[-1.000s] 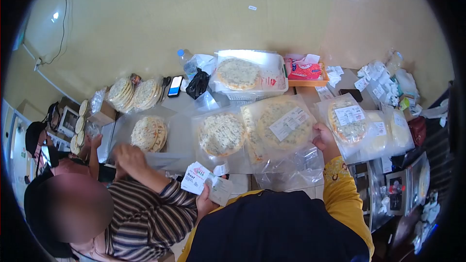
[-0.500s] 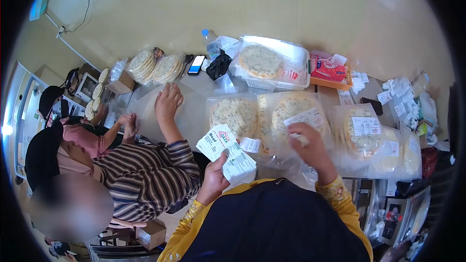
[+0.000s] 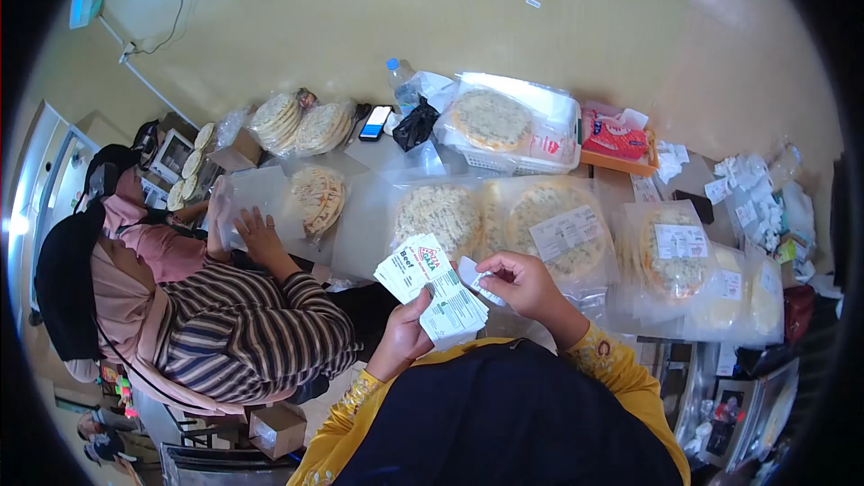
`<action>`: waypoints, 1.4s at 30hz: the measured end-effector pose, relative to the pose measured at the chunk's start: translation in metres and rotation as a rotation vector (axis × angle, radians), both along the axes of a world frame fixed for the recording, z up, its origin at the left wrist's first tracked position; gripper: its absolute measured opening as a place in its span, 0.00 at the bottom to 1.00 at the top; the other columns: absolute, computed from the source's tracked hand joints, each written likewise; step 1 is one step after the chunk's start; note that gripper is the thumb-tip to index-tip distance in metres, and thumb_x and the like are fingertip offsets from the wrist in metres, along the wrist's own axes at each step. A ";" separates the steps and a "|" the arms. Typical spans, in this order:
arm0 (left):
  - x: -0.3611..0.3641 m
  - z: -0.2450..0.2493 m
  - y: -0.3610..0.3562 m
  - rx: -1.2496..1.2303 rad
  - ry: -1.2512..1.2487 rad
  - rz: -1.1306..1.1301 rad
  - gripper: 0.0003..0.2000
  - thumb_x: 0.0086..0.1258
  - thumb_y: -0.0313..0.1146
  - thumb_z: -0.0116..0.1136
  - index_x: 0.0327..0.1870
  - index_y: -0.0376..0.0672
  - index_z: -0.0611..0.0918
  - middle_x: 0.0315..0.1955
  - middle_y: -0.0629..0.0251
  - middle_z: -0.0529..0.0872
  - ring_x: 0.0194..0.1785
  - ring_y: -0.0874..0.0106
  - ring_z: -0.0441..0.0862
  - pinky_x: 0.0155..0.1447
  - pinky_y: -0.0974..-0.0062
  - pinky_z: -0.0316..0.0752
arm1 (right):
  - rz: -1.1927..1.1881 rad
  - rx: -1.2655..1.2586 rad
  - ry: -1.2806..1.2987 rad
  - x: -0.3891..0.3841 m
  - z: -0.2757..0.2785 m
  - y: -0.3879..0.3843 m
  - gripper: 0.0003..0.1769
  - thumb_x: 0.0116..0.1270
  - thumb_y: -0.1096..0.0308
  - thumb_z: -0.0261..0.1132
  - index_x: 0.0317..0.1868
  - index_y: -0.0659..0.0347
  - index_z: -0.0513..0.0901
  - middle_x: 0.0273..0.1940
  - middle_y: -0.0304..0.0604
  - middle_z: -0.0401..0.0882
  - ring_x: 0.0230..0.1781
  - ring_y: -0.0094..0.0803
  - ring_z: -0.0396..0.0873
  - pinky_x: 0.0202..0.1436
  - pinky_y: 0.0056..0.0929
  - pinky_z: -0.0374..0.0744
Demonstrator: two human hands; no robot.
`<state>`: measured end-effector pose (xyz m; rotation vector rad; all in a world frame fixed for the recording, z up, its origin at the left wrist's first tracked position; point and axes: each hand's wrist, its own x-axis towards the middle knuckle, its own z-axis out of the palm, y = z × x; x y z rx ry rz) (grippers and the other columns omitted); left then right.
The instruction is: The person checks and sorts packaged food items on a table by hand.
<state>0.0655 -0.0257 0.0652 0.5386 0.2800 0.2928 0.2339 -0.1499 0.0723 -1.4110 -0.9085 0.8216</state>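
Observation:
My left hand (image 3: 406, 335) grips a fanned stack of printed labels (image 3: 432, 283), the top ones reading "Beef" and "Pizza Gaza". Close to the stack's right edge, my right hand (image 3: 517, 283) pinches a small white slip (image 3: 477, 281). Beyond my hands lie a bagged pizza (image 3: 439, 216) and, to its right, another bagged pizza (image 3: 540, 198) with a white label (image 3: 567, 232) on its bag. Farther right is a bagged pizza stack (image 3: 670, 261), also labelled.
A co-worker in a striped top (image 3: 261, 333) sits at left, hands near a bagged pizza (image 3: 317, 198). Behind stand a white basket (image 3: 571, 130), an orange box (image 3: 621, 157), a bottle (image 3: 396, 76) and a phone (image 3: 375, 123). Crumpled paper (image 3: 751, 184) lies at right.
My right hand has moved left from the labelled pizza bag to beside the label stack. The co-worker's hands have shifted down and left, and a bagged pizza now shows near them.

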 end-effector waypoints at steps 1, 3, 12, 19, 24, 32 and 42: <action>-0.001 -0.002 -0.001 -0.018 0.007 -0.023 0.25 0.68 0.38 0.50 0.63 0.36 0.63 0.57 0.57 0.72 0.60 0.61 0.71 0.64 0.60 0.63 | -0.015 -0.001 0.023 -0.003 -0.003 0.001 0.08 0.58 0.76 0.64 0.39 0.66 0.79 0.31 0.37 0.79 0.31 0.19 0.75 0.36 0.19 0.74; -0.004 -0.008 0.002 -0.017 0.005 -0.010 0.23 0.69 0.37 0.50 0.61 0.35 0.65 0.55 0.57 0.74 0.57 0.62 0.73 0.63 0.62 0.65 | -0.071 0.028 -0.116 -0.004 -0.012 0.001 0.08 0.57 0.75 0.65 0.38 0.65 0.80 0.31 0.38 0.79 0.30 0.19 0.75 0.35 0.20 0.74; 0.010 -0.033 0.012 -0.217 -0.077 -0.235 0.21 0.69 0.37 0.51 0.59 0.36 0.69 0.52 0.58 0.77 0.53 0.66 0.77 0.58 0.67 0.71 | 0.005 0.062 -0.511 0.002 -0.021 0.009 0.09 0.51 0.77 0.65 0.35 0.63 0.81 0.28 0.43 0.75 0.30 0.31 0.76 0.33 0.26 0.75; 0.000 -0.032 0.012 -0.266 -0.038 -0.234 0.20 0.69 0.36 0.50 0.59 0.40 0.69 0.51 0.59 0.78 0.53 0.64 0.77 0.57 0.66 0.71 | 0.272 0.256 -0.893 -0.003 0.008 0.014 0.08 0.43 0.77 0.66 0.29 0.65 0.81 0.33 0.50 0.75 0.36 0.45 0.74 0.42 0.35 0.72; -0.005 -0.037 0.012 -0.273 -0.042 -0.208 0.19 0.69 0.37 0.49 0.58 0.41 0.70 0.50 0.59 0.79 0.53 0.64 0.77 0.57 0.65 0.71 | 0.394 0.269 -1.003 -0.007 0.017 0.022 0.07 0.43 0.77 0.65 0.26 0.65 0.79 0.27 0.49 0.73 0.32 0.46 0.72 0.36 0.38 0.71; -0.016 -0.034 0.016 -0.293 -0.041 -0.210 0.18 0.69 0.39 0.47 0.57 0.44 0.71 0.51 0.58 0.77 0.54 0.59 0.75 0.59 0.58 0.68 | 0.400 0.339 -1.073 -0.020 0.026 0.027 0.07 0.43 0.78 0.65 0.27 0.64 0.78 0.25 0.49 0.73 0.29 0.46 0.72 0.32 0.37 0.72; -0.025 -0.021 0.021 -0.257 -0.155 -0.306 0.19 0.69 0.40 0.49 0.58 0.44 0.71 0.52 0.59 0.77 0.54 0.61 0.75 0.59 0.58 0.67 | 0.382 0.235 -1.008 -0.027 0.027 0.025 0.08 0.44 0.78 0.66 0.28 0.65 0.80 0.27 0.48 0.75 0.29 0.44 0.76 0.33 0.34 0.74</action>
